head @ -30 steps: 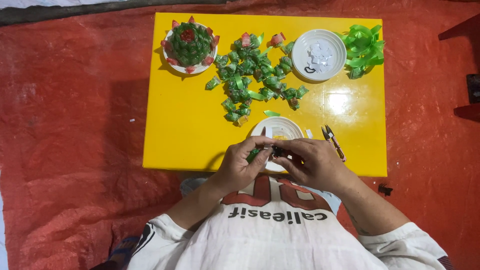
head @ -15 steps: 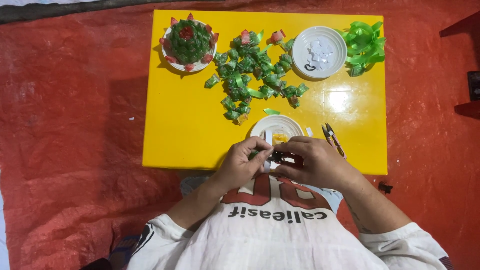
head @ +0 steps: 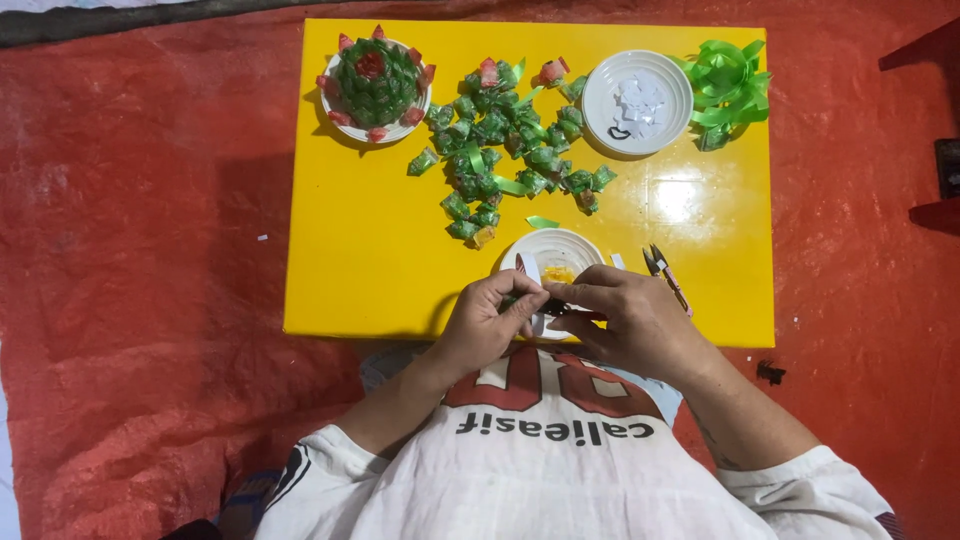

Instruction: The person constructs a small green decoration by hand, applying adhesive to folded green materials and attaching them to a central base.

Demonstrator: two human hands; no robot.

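Observation:
My left hand and my right hand meet at the near edge of the yellow table, fingertips pinched together on a small green folded ribbon piece that is mostly hidden between them. Just beyond them sits a white plate with something yellow-orange on it. A heap of folded green ribbon pieces, a few with red tips, lies in the middle of the table.
A green and red ribbon ball rests on a plate at the far left. A white bowl with white scraps and loose green ribbon sit far right. Small scissors lie right of my hands. Red tarp surrounds the table.
Both hands stay pinched together on the small green piece at the table's near edge, with only slight finger shifts. Nothing else has moved.

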